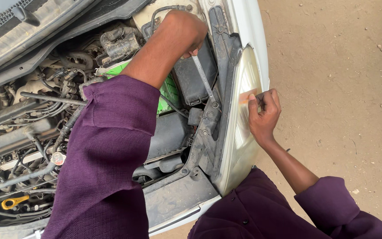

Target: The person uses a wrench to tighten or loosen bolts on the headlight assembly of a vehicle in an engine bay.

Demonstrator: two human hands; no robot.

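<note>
Turning: the left hand (183,32) is reaching into the open engine space and working a long metal wrench (204,79).
Left fingers: they are curling tight around the top end of the wrench, pressed together.
Wrench: it is slanting down, and its ring end is sitting on a small bolt (215,105) just beside the headlight (240,128).
Right hand (264,113): it is resting on the outside of the headlight, holding it steady.
Right fingers: they are bending in and seem to be pinching the lamp's edge, but the view is poor there, so I cannot tell for sure.
Doing it well: I think the ring should be sitting flat and all the way over the bolt, so it is not slipping off.
Care: the black box (193,77) and wires are lying near the wrench, so slow, short turns are looking safest.
</note>
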